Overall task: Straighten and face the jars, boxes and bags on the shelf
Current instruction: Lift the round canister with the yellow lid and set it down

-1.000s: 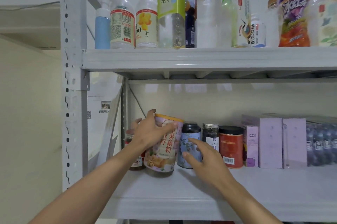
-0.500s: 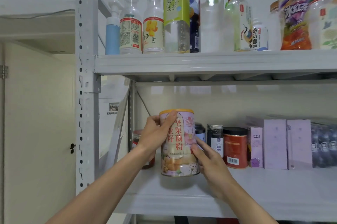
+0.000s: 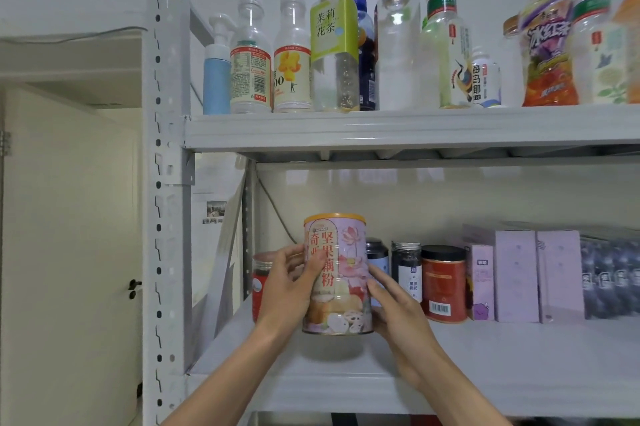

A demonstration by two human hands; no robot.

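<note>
Tall pink canister [image 3: 337,275] with an orange rim and lotus print, upright, label with red Chinese characters facing the camera, near the front left of the lower shelf [image 3: 502,353]. Its base looks just above or barely on the shelf surface; shadow beneath it, contact hard to tell. Left hand [image 3: 291,287] grips the canister's left side, thumb across the front label, fingers curled round the back. Right hand [image 3: 394,308] holds the lower right side, fingers wrapped against the wall, palm below and to the right.

Behind the left hand, a red jar [image 3: 259,282] with a clear lid, mostly hidden. Right of the canister, in a row at the back: dark blue tin [image 3: 377,256], partly covered; dark glass jar [image 3: 407,268] with a white label; red can [image 3: 444,283] with black lid, barcode facing out. Then a small purple box [image 3: 479,282], two taller lilac boxes [image 3: 538,275] side by side, and a dark purple multipack [image 3: 611,275] at the right edge, blurry.

Upper shelf [image 3: 381,129] holds a line of bottles: blue pump bottle [image 3: 216,77] at left, clear bottles with labels, green-sleeved tea bottle [image 3: 334,44], purple-capped orange drink bottle [image 3: 549,44] towards the right. Grey slotted upright post [image 3: 166,183] at the rack's left; cream door [image 3: 69,252] beyond it.
</note>
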